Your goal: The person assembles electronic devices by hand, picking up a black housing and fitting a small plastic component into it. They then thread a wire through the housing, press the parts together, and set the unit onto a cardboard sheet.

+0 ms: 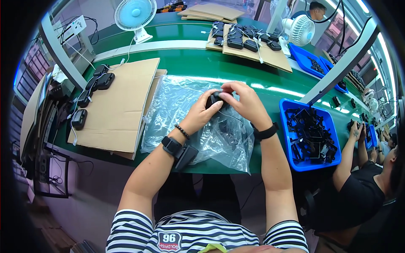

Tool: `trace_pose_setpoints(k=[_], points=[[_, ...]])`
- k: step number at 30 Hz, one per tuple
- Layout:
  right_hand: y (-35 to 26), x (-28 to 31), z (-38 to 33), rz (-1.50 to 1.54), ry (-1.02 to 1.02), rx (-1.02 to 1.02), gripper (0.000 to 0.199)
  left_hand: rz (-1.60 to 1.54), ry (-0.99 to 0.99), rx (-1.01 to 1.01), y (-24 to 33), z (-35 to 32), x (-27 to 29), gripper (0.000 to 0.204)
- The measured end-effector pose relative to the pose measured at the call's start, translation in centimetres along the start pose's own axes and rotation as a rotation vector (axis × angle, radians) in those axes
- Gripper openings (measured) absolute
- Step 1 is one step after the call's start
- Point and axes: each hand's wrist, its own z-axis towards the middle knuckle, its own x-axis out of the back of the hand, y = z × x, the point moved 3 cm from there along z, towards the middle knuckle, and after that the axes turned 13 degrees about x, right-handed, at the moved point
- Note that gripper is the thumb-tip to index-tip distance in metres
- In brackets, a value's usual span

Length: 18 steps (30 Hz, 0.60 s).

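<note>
The head camera looked steeply down from close above, facing the table (pixel 202 67) toward twelve o'clock, forearms entering from six o'clock.

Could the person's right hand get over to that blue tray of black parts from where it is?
Probably yes. The right hand is busy holding a small black device together with the left hand, but the blue tray sits open-topped just to its right, with only bare green table between.

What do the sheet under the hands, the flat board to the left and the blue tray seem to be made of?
Sheet: thin clear plastic film, glossy and crinkled. Flat board: brown cardboard, matt, with a layered edge. Blue tray: probably moulded plastic, smooth with even colour. Both hands hold a small black part, likely plastic.
</note>
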Motion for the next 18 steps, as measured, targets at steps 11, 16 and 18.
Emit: trace_pose_setpoints(k=[11,16,18], points=[[0.09,0.24,-0.31,0.188,-0.031,0.000,0.025,-0.124,-0.056,0.042,0.19,0.01,0.08,0.047],[0.30,0.38,-0.26,0.222,-0.036,-0.013,0.024,-0.110,-0.058,0.060,-0.09,0.30,0.22,0.048],[0.22,-0.01,-0.12,0.187,-0.050,-0.043,0.025,-0.040,-0.036,0.015,-0.05,0.17,0.22,0.046]])
